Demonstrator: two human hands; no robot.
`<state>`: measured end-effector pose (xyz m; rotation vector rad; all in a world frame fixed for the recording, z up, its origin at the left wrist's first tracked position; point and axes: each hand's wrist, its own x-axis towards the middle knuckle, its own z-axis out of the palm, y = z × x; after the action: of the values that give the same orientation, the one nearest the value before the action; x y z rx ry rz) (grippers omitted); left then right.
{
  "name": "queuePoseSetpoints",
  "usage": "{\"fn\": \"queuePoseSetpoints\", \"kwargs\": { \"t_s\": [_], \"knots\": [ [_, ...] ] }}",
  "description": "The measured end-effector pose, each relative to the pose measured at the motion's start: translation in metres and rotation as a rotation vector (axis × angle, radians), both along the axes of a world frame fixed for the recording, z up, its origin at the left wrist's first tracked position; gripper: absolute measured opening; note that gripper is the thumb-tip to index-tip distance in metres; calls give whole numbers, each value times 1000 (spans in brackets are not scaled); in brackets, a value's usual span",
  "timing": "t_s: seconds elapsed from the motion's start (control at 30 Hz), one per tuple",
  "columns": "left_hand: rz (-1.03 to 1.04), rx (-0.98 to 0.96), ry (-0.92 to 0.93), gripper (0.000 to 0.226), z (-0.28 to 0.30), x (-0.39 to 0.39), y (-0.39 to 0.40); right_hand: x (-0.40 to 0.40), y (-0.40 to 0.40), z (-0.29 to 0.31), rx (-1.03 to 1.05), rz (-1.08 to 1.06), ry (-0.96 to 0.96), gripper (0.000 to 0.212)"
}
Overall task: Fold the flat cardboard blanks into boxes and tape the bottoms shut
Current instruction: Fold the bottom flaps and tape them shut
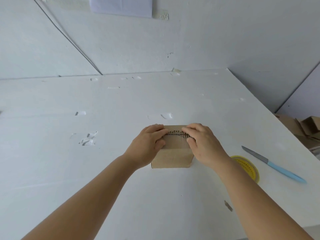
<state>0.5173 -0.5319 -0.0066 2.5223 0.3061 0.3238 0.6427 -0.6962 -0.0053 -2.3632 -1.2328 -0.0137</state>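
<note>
A small cardboard box [173, 157] stands mid-table [121, 104], flap seam up. The left hand [147, 144] and right hand [204, 144] press flattened fingers on its top (gripping nothing). At three o'clock lie a yellow tape roll [249, 168] and a blue-handled knife [275, 166].

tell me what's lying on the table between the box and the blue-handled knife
In the head view, a yellow tape roll lies flat between the cardboard box and the knife, partly hidden behind the right forearm.
</note>
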Motion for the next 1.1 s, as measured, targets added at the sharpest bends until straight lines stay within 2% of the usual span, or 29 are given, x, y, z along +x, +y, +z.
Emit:
{"fn": "queuePoseSetpoints", "kwargs": {
  "t_s": [0.1, 0.23, 0.3, 0.43, 0.57, 0.77, 0.83, 0.93, 1.1],
  "knots": [
    [-7, 96, 22, 50, -2, 0, -13, 1, -4, -1, -23, 56, -39, 36],
    [39, 449, 73, 54, -8, 4, -30, -2, -7, -7, -123, 99, -61, 43],
    [29, 542, 92, 54, -15, 6, -38, -4, -7, -12, -139, 89, -18, 49],
    [-2, 475, 128, 57, -28, 7, -46, -7, -11, -18, -109, 52, 115, 53],
    [0, 451, 105, 56, -31, 10, -40, -9, -31, -27, -36, -98, 224, 56],
    [-34, 411, 41, 53, -29, 7, -43, 1, -75, -50, -290, -372, 236, 64],
    [-34, 405, 27, 52, -28, 7, -45, 3, -85, -59, -271, -510, 299, 52],
    [-32, 381, 27, 51, -28, 8, -48, 6, -95, -68, -171, -659, 395, 19],
    [-43, 361, 7, 49, -28, 10, -43, 13, -101, -68, -104, -684, 403, 9]
  ]
}}
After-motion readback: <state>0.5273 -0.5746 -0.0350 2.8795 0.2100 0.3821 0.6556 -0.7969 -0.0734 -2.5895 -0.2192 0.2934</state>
